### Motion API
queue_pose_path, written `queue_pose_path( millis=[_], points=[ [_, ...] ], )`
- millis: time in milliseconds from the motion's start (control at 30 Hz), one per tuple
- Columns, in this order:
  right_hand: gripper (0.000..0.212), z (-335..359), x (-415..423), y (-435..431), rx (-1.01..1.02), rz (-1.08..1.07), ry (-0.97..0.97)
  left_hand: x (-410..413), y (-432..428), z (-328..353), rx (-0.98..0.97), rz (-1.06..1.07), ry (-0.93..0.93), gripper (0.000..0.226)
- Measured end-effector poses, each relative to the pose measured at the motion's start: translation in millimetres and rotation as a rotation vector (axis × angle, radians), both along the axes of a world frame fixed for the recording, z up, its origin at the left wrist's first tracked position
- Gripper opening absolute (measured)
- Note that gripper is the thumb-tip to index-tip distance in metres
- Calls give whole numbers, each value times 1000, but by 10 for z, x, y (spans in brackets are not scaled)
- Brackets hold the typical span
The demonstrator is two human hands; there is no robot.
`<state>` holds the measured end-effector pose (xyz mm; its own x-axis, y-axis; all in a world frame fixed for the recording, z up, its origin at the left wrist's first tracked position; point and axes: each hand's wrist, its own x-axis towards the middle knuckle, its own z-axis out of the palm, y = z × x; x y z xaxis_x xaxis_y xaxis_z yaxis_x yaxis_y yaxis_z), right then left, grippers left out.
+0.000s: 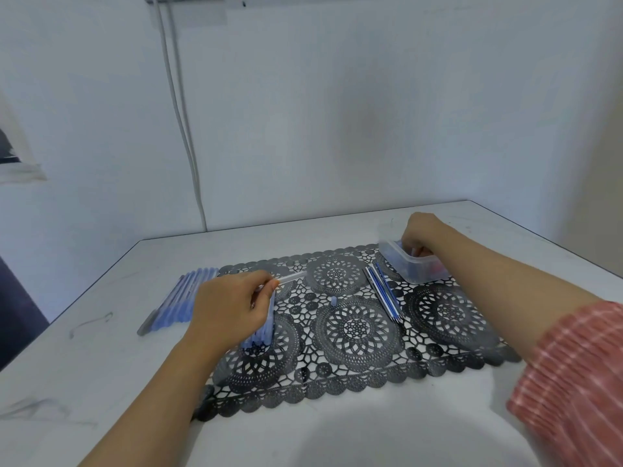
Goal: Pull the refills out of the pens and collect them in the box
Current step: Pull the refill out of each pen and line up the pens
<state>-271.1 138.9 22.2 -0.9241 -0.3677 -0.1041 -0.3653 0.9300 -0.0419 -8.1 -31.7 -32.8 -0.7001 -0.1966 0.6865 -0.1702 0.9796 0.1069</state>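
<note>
You are seated at a white bench (101,365) with a black lace-pattern mat (354,328) in front of you. Taking the mat's centre as the clock's centre, your left hand (232,305) is at 9 o'clock, with thumb and fingers pinching a clear pen barrel (290,277) that points toward 2 o'clock. Beneath that hand lies a small bundle of blue pens (261,335). Further out at 9 o'clock, partly off the mat, a longer row of pens (188,296) lies side by side.

The clear plastic box (397,261) stands at 2 o'clock, on the mat's far right corner. Your right hand (421,235) reaches into it with fingers curled downward. Whether it grips anything cannot be told. Just beside the box, toward 1 o'clock, several thin refills (384,293) lie together on the mat. A small pale cap (333,301) lies alone near the centre. A red striped sleeve (573,382) covers your right upper arm.
</note>
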Motion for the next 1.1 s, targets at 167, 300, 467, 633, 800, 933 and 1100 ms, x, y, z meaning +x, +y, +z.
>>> queue_pose_path(
  millis=[167,300,467,633,800,933,1100],
  points=[
    [28,-97,-42,-27,41,29,75,-1,-1,-4,6,-4,-5,36],
    [24,-138,-35,-17,-4,73,119,-3,-1,3,0,5,-11,37],
    [28,-130,-9,31,14,85,142,10,3,7,8,7,-8,37],
    [20,-37,-52,5,-457,19,182,7,5,5,14,9,-11,37],
    [25,124,204,0,-1012,157,130,11,-3,1,25,14,2,37],
    [32,81,617,39,-1165,335,115,22,-13,4,21,32,11,37],
    [20,-116,928,82,-1025,528,240,26,-9,21,6,41,10,37]
  ],
)
